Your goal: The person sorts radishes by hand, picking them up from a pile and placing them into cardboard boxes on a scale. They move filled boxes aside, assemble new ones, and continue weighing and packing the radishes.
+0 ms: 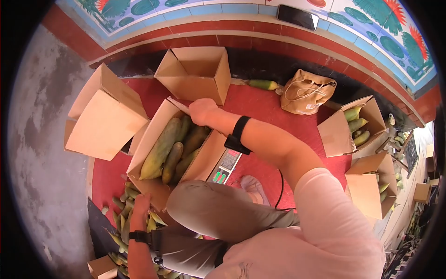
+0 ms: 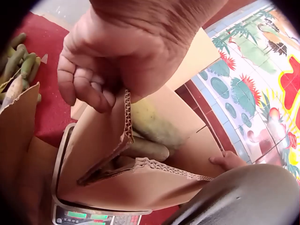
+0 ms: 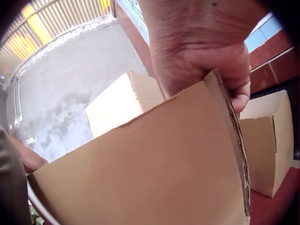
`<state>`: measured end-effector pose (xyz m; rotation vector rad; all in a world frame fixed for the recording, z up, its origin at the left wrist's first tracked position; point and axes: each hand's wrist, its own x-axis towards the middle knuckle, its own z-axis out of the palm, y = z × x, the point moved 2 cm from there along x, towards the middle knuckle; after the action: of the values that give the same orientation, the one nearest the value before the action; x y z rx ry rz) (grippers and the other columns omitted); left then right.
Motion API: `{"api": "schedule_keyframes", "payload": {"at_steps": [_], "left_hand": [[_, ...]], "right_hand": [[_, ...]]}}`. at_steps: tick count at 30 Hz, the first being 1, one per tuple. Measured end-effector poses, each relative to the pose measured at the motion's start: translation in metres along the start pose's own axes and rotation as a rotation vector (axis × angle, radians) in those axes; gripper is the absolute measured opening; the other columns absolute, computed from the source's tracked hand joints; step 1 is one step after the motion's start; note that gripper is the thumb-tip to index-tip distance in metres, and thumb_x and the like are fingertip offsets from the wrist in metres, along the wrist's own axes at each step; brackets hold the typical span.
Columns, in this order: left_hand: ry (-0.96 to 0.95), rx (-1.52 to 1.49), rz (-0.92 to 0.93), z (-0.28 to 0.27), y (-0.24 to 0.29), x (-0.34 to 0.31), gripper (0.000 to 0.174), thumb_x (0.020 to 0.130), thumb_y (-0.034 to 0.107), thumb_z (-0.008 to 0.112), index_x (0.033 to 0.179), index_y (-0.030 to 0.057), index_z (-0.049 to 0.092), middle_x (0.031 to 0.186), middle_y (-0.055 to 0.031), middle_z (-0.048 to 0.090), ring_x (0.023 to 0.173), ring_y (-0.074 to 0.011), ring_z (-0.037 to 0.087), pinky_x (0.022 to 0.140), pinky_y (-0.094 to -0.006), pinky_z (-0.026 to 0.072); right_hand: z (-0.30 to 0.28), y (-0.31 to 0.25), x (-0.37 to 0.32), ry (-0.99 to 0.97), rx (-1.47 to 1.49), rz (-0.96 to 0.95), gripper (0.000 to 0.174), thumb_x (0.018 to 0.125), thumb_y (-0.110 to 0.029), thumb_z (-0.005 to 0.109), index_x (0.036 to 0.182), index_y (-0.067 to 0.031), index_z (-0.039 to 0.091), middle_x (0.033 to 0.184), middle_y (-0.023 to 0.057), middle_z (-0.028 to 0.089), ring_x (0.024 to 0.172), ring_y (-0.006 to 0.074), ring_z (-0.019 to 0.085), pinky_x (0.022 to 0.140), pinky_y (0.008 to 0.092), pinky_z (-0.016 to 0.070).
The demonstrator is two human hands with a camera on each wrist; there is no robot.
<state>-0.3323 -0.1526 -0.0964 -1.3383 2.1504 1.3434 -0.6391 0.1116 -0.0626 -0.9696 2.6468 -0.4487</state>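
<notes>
An open cardboard box (image 1: pixel 153 125) holding several large green-yellow melons (image 1: pixel 160 148) stands on a scale (image 1: pixel 226 166) with lit digits. In the head view my left hand (image 1: pixel 141 204) is at the box's near-left end; the left wrist view shows this hand (image 2: pixel 112 61) with curled fingers gripping the box's top edge (image 2: pixel 127 112). At the opposite end, my right hand (image 1: pixel 202 111) grips the far corner; in the right wrist view the hand (image 3: pixel 206 65) has its fingers curled over the cardboard (image 3: pixel 154 154), with fingertips partly hidden.
Cardboard boxes (image 1: pixel 111 121) stand left and behind (image 1: pixel 209 69). Small green fruit (image 1: pixel 123 223) lies at lower left. A tan bag (image 1: pixel 306 93) and one melon (image 1: pixel 263 84) lie near the wall. Boxes of melons (image 1: pixel 334 132) stand right. A phone (image 1: pixel 297 17) rests on the ledge.
</notes>
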Motion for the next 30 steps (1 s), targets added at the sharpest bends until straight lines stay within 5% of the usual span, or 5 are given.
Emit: {"api": "schedule_keyframes", "payload": {"at_steps": [8,15,17,24,30], "left_hand": [[0.161,0.074,0.310,-0.009,0.020,-0.008,0.020,0.077,0.018,0.053,0.069,-0.0005,0.057,0.054,-0.0065,0.053,0.040,-0.0147,0.048,0.037,-0.0283,0.0348],[0.271,0.091,0.373,-0.014,0.086,-0.022,0.019,0.077,0.016,0.053,0.075,-0.0017,0.057,0.059,-0.0041,0.054,0.046,-0.0122,0.051,0.038,-0.0271,0.0358],[0.043,0.213,0.405,-0.001,0.126,-0.047,0.020,0.078,0.016,0.052,0.073,-0.0021,0.057,0.058,-0.0034,0.054,0.046,-0.0119,0.051,0.039,-0.0261,0.0361],[-0.054,0.148,0.454,0.059,0.188,-0.081,0.025,0.078,0.018,0.052,0.069,-0.0045,0.058,0.059,-0.0066,0.056,0.050,-0.0132,0.053,0.044,-0.0287,0.0400],[-0.130,0.538,0.720,0.132,0.221,-0.098,0.029,0.075,0.021,0.053,0.071,-0.0060,0.060,0.063,-0.0167,0.058,0.058,-0.0239,0.057,0.058,-0.0373,0.0431]], "right_hand": [[-0.015,0.018,-0.012,0.063,0.030,0.021,0.025,0.074,-0.013,0.050,0.088,-0.0023,0.068,0.094,0.0180,0.064,0.091,0.0310,0.062,0.076,0.0391,0.0495],[-0.039,0.071,-0.055,0.100,0.035,0.112,0.028,0.073,-0.021,0.050,0.083,0.0002,0.066,0.090,0.0212,0.063,0.087,0.0355,0.061,0.079,0.0415,0.0480],[-0.059,0.084,-0.082,0.109,0.014,0.112,0.028,0.073,-0.022,0.052,0.082,0.0002,0.066,0.088,0.0219,0.063,0.086,0.0361,0.060,0.078,0.0418,0.0477],[-0.090,0.143,-0.197,0.369,0.033,0.218,0.030,0.076,-0.025,0.055,0.078,0.0033,0.064,0.081,0.0248,0.061,0.082,0.0377,0.060,0.074,0.0436,0.0481],[-0.076,0.181,-0.310,0.359,0.063,0.501,0.033,0.079,-0.029,0.056,0.078,0.0039,0.061,0.079,0.0251,0.060,0.079,0.0408,0.058,0.070,0.0455,0.0456]]}}
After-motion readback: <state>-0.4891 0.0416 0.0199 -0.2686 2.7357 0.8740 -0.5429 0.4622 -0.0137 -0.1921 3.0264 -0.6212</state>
